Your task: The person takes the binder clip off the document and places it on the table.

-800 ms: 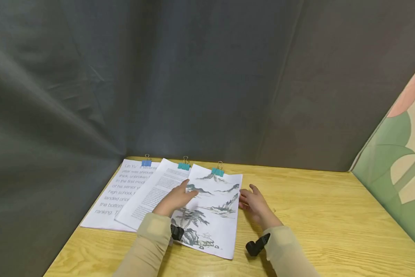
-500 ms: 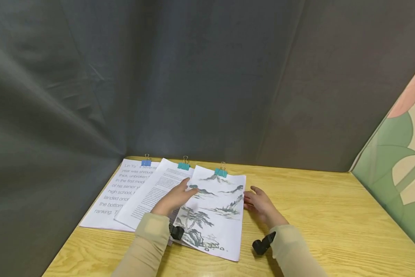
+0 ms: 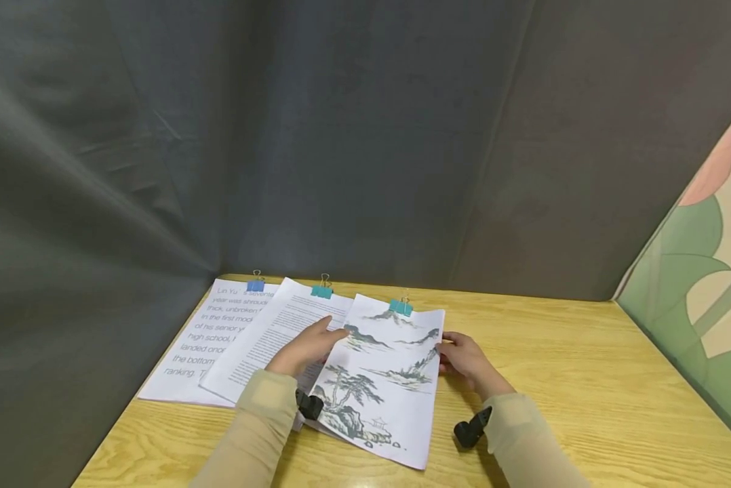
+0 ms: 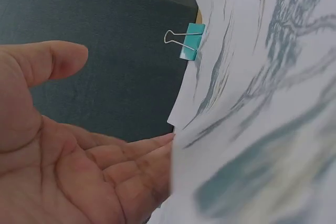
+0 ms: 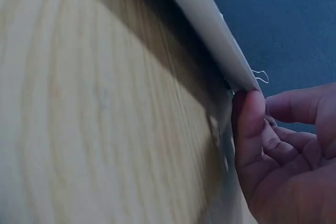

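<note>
A clipped stack of paper with an ink landscape print is slightly raised over the table, a teal binder clip at its top edge. My right hand pinches its right edge; in the right wrist view the index finger lies against the sheets' edge. My left hand is at the stack's left side. In the left wrist view its thumb stands apart from the paper, and its straight fingers reach the left edge, their tips partly hidden behind the sheets.
Left of the print, a clipped small-text stack overlaps a large-text stack with a blue clip. The wooden table extends right. A dark curtain stands behind, with a patterned wall at right.
The landscape stack has moved right and slightly toward me, together with my right hand. More of the small-text stack shows. My left hand has barely moved.
</note>
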`<state>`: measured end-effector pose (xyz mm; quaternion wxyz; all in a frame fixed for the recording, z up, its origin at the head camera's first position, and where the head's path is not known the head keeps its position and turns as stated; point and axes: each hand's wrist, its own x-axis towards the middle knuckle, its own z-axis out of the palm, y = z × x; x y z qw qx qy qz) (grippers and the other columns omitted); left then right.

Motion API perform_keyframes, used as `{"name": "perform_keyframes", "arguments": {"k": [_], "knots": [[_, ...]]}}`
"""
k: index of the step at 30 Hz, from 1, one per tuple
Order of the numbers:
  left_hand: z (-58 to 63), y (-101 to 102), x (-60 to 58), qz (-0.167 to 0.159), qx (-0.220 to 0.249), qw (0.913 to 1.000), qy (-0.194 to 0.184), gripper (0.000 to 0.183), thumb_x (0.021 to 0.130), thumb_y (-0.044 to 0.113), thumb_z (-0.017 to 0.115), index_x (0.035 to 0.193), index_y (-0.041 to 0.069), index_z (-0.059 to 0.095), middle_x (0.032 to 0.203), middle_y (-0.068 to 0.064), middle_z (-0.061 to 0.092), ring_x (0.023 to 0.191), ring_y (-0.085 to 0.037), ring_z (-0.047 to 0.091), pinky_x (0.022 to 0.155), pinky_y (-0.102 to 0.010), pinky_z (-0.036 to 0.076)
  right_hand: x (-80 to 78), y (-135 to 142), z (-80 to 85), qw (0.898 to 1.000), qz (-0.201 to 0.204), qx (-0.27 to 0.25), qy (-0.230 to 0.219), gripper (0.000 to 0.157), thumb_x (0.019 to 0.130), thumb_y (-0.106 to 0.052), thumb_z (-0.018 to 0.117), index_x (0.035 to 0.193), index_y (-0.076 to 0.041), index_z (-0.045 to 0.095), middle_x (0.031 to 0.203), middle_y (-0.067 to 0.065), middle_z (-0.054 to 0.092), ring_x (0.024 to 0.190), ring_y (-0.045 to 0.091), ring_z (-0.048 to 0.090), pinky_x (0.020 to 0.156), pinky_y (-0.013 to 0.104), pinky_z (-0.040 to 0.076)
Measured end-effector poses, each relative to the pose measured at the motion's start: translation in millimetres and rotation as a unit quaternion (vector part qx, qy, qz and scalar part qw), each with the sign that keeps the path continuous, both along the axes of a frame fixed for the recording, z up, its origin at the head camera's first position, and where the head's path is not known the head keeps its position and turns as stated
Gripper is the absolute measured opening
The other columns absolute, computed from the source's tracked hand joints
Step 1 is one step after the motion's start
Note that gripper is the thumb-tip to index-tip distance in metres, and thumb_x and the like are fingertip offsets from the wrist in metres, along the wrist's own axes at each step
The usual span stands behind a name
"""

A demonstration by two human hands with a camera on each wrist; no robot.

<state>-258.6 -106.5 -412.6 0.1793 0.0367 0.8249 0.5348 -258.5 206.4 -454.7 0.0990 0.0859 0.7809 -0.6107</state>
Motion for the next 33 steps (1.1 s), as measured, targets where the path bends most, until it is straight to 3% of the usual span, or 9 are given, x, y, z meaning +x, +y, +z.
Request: {"name": "perform_keyframes", "arguments": {"k": [6,12,19,26,33], "knots": [[1.0,1,-2.1,-0.018,0.019,0.9991,-0.034,0.075,0.106,0.033,0.055,0.162,-0.003,0.021,0.153,-0.032,0.041,0.132,-0.045,0.051,0.097,-0.05,0.052,3.6,9,2.6,1.0,-0.003,0.017,0.004,0.047,0.106,-0.004,0.05,0.149,0.012,0.041,0.116,0.024,0.064,0.082,0.02,0.063,0.068,0.029,0.055],[-2.0,5,-4.7,-0.039,0.046,0.9971,-0.047,0.072,0.107,0.029,0.056,0.159,-0.009,0.023,0.143,-0.031,0.051,0.122,-0.041,0.058,0.089,-0.045,0.056,6.1,20,4.8,0.999,-0.009,0.052,0.006,0.047,0.105,-0.004,0.051,0.148,0.01,0.044,0.114,0.023,0.063,0.084,0.022,0.06,0.069,0.03,0.053],[-7.3,14,-12.6,-0.033,0.04,0.9966,-0.064,0.07,0.108,0.027,0.054,0.159,-0.009,0.022,0.138,-0.032,0.053,0.119,-0.04,0.061,0.09,-0.044,0.056,5.4,29,1.7,0.998,-0.014,0.054,0.002,0.047,0.103,-0.003,0.052,0.148,0.009,0.044,0.108,0.019,0.062,0.083,0.022,0.059,0.068,0.03,0.052],[-6.7,28,-17.4,-0.034,0.048,0.9965,-0.059,0.072,0.108,0.032,0.052,0.159,-0.009,0.021,0.148,-0.034,0.044,0.132,-0.045,0.05,0.101,-0.049,0.049,7.2,37,-0.1,0.998,-0.019,0.052,0.001,0.046,0.103,-0.001,0.05,0.148,0.007,0.044,0.102,0.016,0.062,0.081,0.021,0.058,0.068,0.031,0.05],[-11.6,51,-26.8,0.009,0.064,0.9957,-0.065,0.069,0.107,0.035,0.049,0.159,-0.005,0.027,0.149,-0.029,0.042,0.131,-0.041,0.047,0.106,-0.049,0.042,13.4,41,-0.2,0.999,-0.018,0.049,0.007,0.045,0.104,-0.002,0.05,0.147,0.007,0.045,0.104,0.017,0.06,0.083,0.021,0.058,0.07,0.032,0.051]]}}
